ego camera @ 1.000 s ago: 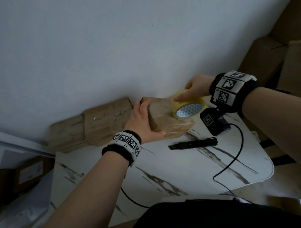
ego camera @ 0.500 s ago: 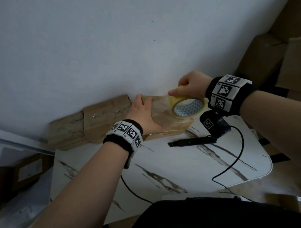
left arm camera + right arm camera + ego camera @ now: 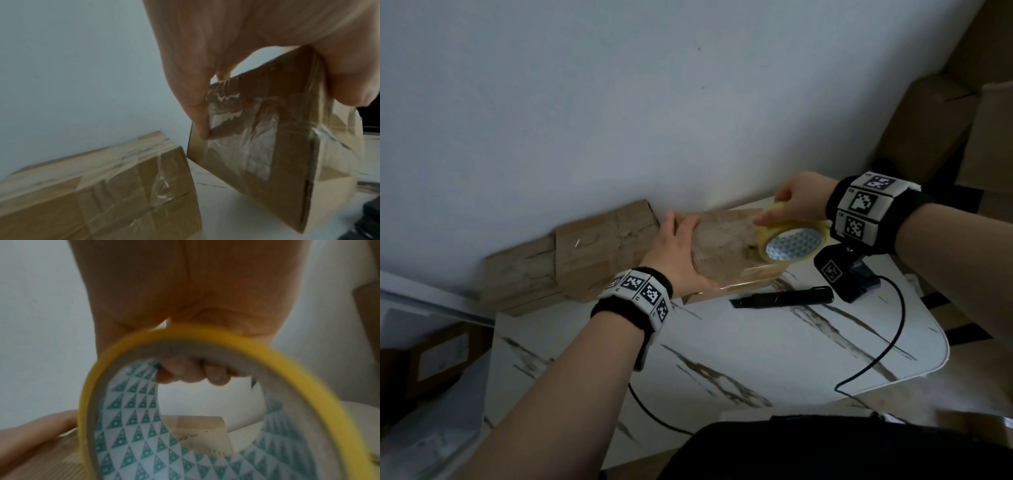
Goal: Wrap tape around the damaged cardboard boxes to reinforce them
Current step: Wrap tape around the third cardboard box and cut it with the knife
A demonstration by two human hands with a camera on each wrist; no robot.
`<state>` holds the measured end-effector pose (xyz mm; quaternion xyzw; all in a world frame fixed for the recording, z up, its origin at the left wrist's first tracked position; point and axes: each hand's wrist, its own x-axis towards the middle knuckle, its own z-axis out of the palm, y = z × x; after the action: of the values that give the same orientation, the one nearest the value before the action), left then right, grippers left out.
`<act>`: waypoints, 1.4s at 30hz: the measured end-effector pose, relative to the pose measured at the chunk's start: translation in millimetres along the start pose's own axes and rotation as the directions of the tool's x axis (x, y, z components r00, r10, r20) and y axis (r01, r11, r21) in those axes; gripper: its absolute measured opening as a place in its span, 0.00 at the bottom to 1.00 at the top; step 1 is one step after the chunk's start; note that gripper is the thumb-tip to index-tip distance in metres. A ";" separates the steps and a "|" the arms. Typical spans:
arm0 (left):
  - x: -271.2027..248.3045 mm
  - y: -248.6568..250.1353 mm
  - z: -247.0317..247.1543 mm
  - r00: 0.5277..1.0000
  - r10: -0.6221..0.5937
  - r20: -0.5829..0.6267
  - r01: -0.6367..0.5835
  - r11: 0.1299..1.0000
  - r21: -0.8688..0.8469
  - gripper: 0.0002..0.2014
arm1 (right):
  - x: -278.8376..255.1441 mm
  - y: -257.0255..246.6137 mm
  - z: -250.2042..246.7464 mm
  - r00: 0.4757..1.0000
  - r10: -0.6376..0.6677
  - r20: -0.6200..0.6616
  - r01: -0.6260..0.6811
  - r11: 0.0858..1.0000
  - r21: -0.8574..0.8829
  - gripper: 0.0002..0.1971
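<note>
A worn cardboard box (image 3: 726, 250) stands tilted on the marble table (image 3: 774, 346), partly covered in clear tape. My left hand (image 3: 674, 253) grips its left end, thumb on the near side and fingers over the top; the left wrist view shows that taped end of the box (image 3: 267, 138) between thumb and fingers (image 3: 197, 104). My right hand (image 3: 794, 202) holds a yellow tape roll (image 3: 791, 240) on the box's right end, fingers (image 3: 185, 373) hooked through its patterned core (image 3: 127, 418).
Two other taped boxes (image 3: 585, 253) lie against the white wall on the left. A black utility knife (image 3: 780, 297) lies on the table just in front of the box. A black cable (image 3: 873, 356) crosses the table's right part. Large boxes (image 3: 928, 130) stand at the right.
The box has been tipped and turned so its taped top faces me more. My right hand has carried the roll up and right along it. My left hand has kept its hold.
</note>
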<state>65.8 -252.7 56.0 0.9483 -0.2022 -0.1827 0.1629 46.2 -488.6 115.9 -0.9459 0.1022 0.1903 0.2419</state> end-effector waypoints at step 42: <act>6.1 -6.9 36.9 0.985 -0.079 0.154 0.073 0.996 0.048 0.59 | 12.5 74.0 24.7 0.985 0.171 0.014 -0.169 0.981 -0.092 0.18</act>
<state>58.1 -258.1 19.2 0.9413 -0.1819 -0.2580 0.1196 28.7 -541.4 59.8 -0.9416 0.1714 0.2250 0.1829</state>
